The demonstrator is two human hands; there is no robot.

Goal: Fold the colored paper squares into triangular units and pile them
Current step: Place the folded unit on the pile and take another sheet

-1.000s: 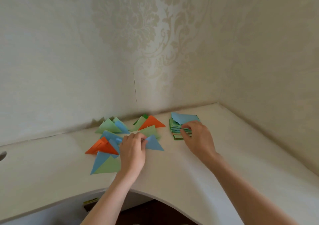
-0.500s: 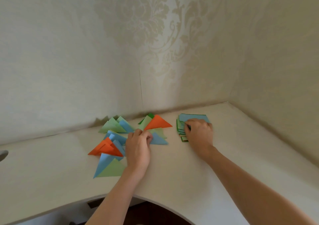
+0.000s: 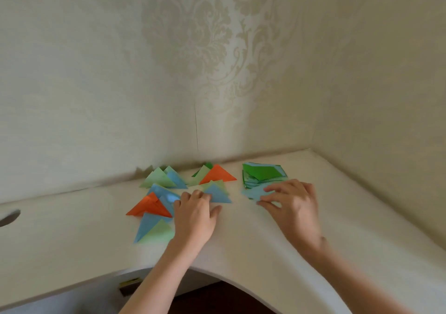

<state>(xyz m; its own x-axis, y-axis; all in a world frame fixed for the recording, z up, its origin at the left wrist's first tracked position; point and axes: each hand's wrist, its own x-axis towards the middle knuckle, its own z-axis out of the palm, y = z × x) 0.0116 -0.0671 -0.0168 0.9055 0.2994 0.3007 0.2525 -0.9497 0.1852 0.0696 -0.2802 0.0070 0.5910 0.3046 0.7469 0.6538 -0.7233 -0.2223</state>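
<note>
- A dark, curved cut-out (image 3: 8, 216) sat at the far left edge of the pale tabletop (image 3: 72, 236), which met patterned wallpaper (image 3: 193, 60) at the back.
- Folded triangular units (image 3: 154, 207) lay scattered left of centre: an orange triangle (image 3: 148, 208) overlapped a blue one, with a blue and light green pair (image 3: 154, 231) nearest the front edge.
- Further back, light green and blue triangles (image 3: 161, 178) lay close to the wall, and a second orange triangle (image 3: 217, 175) lay over pale green and dark green ones just to their right.
- The left hand (image 3: 195, 214) rested palm down on the tabletop among the triangles, fingers curled with knuckles (image 3: 190, 196) up beside a blue triangle (image 3: 217, 194); whether they held any paper cannot be told, as the tips were tucked under.
- A stack of unfolded paper squares (image 3: 263, 175), dark green sheet on top and blue and green edges below, sat right of the triangles, near the wall corner.
- The right hand (image 3: 292, 207) lay just in front of that stack, fingers (image 3: 277, 188) spread and gently bent, with thumb and fingertips on a light blue sheet (image 3: 255, 193) that lay flat on the tabletop, touching the stack's front edge.
</note>
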